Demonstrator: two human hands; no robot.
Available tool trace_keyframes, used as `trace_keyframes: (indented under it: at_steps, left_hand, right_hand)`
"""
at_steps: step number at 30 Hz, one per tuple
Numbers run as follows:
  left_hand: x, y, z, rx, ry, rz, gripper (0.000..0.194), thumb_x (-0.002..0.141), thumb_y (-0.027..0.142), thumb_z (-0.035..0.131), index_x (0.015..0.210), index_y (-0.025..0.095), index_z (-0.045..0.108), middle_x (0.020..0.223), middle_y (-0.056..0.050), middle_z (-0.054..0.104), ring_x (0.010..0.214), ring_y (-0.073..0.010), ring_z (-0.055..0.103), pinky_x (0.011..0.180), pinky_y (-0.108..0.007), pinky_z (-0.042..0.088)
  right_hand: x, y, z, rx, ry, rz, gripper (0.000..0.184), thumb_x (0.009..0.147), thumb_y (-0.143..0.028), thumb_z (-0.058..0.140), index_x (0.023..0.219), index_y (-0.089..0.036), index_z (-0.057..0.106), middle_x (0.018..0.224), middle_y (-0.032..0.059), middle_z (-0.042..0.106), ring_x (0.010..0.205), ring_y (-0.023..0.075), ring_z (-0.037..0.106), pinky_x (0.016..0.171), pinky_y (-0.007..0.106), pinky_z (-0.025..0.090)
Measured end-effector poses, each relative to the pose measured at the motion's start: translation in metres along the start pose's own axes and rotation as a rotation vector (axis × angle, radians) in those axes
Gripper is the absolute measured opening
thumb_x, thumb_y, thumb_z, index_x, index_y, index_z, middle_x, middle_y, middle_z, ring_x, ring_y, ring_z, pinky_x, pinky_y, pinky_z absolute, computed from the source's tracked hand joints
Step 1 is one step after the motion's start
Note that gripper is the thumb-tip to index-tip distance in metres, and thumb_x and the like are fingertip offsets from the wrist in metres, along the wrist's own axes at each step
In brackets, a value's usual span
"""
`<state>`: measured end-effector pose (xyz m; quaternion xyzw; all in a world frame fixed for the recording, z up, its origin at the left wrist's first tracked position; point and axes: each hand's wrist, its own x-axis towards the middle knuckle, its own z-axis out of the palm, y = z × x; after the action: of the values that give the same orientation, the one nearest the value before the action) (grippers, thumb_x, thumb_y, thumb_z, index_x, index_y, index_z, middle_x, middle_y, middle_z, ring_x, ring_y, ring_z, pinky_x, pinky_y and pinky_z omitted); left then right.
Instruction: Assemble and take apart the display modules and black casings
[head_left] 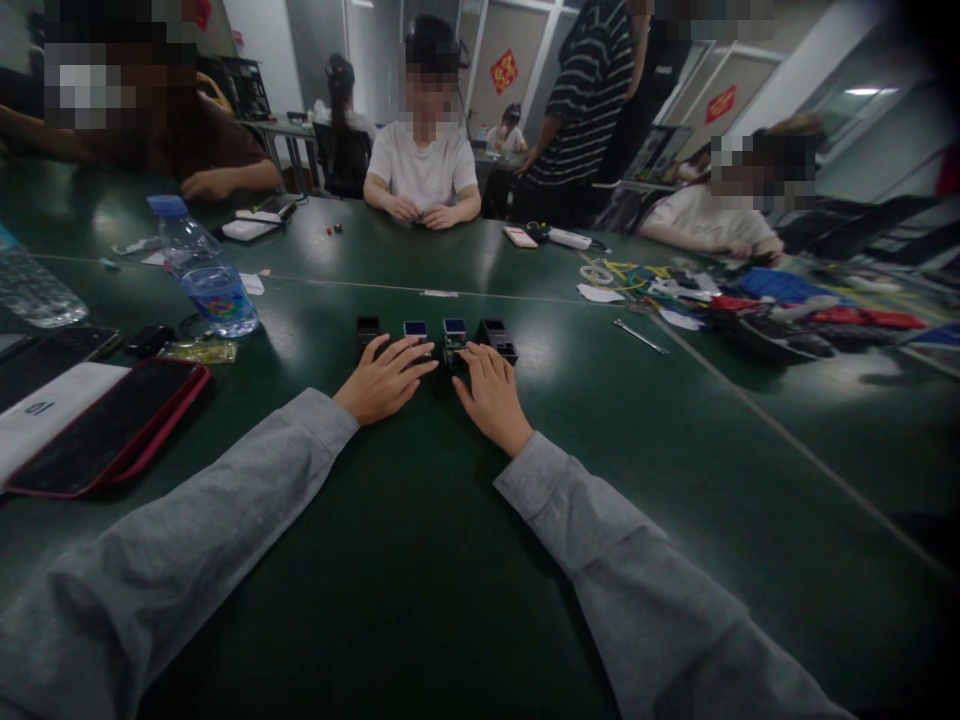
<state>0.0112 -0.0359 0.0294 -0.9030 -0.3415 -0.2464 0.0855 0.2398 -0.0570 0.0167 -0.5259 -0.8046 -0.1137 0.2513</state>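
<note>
A row of several small dark modules lies on the green table (420,560) in front of me: a black one (367,333) at the left, two with blue tops (415,329) (454,330), and a black one (498,339) at the right. My left hand (384,380) lies flat just short of the row, fingers stretched toward the left blue-topped module. My right hand (491,392) also rests flat, its fingertips at the right blue-topped module. Neither hand holds anything. Both arms wear grey sleeves.
A water bottle (204,268) stands at the left, with a red-cased tablet (112,425) and a white device (45,410) nearer me. Wires and tools (637,335) clutter the right side. Several people sit across the table; one (424,165) faces me.
</note>
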Motion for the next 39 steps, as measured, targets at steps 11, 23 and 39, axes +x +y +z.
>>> trace_keyframes:
  at_steps: [11,23,39]
  left_hand:
    - [-0.002,-0.007,0.004,-0.013,-0.035,-0.039,0.043,0.092,0.019,0.046,0.134,0.028,0.05,0.142,-0.008,0.051,0.129,-0.0266,0.047,0.106,-0.051,0.03]
    - [-0.002,-0.011,0.001,-0.038,0.238,-0.401,0.026,0.094,0.025,0.044,0.116,0.026,0.059,0.119,-0.007,0.065,0.113,-0.0264,0.056,0.099,-0.049,0.033]
    - [-0.002,-0.013,0.001,-0.07,0.243,-0.397,0.027,0.091,0.021,0.046,0.115,0.025,0.059,0.12,-0.007,0.064,0.116,-0.0275,0.053,0.1,-0.049,0.033]
  right_hand:
    - [-0.001,-0.001,0.0,-0.025,-0.016,0.017,0.042,0.097,-0.029,0.039,0.136,-0.013,0.043,0.143,0.0143,0.043,0.134,0.0291,0.033,0.109,0.047,0.026]
    - [-0.005,0.004,0.008,-0.06,0.061,0.177,0.053,0.1,-0.038,0.032,0.145,-0.011,0.03,0.151,0.0188,0.028,0.143,0.031,0.017,0.113,0.056,0.017]
    - [-0.005,0.002,0.005,-0.093,0.041,0.149,0.055,0.099,-0.04,0.034,0.147,-0.014,0.027,0.155,0.0162,0.024,0.145,0.0297,0.015,0.114,0.056,0.014]
